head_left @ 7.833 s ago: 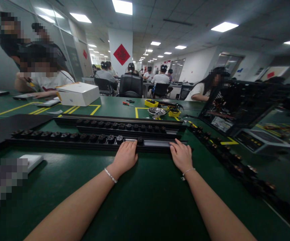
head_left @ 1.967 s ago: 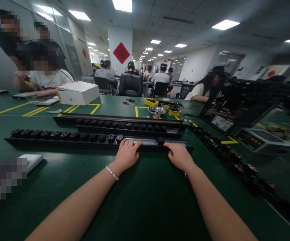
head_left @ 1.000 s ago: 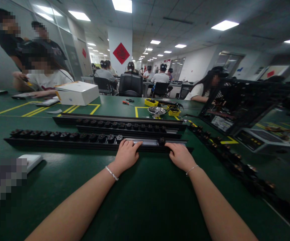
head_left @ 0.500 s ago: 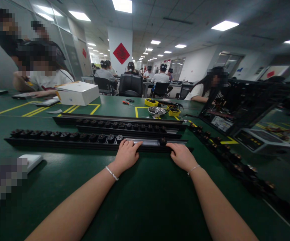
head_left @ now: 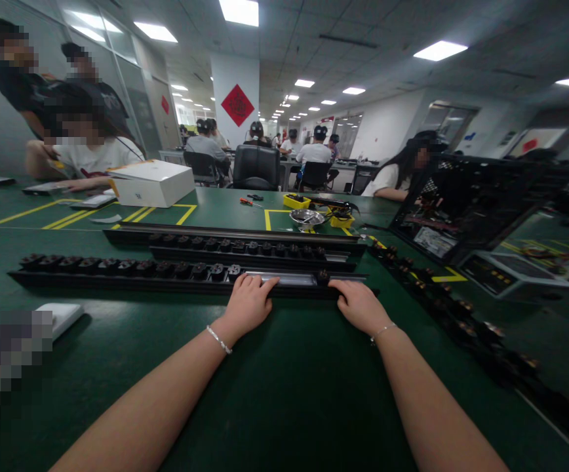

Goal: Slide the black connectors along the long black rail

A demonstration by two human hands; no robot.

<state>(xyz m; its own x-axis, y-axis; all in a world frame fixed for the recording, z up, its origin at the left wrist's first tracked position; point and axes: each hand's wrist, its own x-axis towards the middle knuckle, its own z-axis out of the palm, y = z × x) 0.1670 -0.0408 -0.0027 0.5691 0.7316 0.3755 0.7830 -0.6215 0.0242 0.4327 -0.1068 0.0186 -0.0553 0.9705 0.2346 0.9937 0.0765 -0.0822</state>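
Note:
A long black channel [head_left: 117, 282] lies crosswise on the green table, a row of black socket modules [head_left: 127, 266] packed along its left part. Right of that row, its silver inside shows. My left hand [head_left: 250, 300] grips the channel's near edge just past the last module in the row, thumb pointing right. At the channel's right part sits a single socket module [head_left: 322, 276], apart from the others. My right hand [head_left: 360, 305] has its fingertips curled at this module's right side; the fingers' undersides are hidden.
Behind lies a second channel with modules [head_left: 245, 248] and a longer black strip [head_left: 225, 229]. More modules [head_left: 461, 321] run down the right side. A steel bowl [head_left: 307, 217], yellow bins [head_left: 297, 201], a screwdriver [head_left: 249, 202], a white box [head_left: 154, 183] and an open computer case [head_left: 461, 210] stand farther back.
My right hand and the single socket module have shifted slightly to the right along the channel. My left hand stays in the same place.

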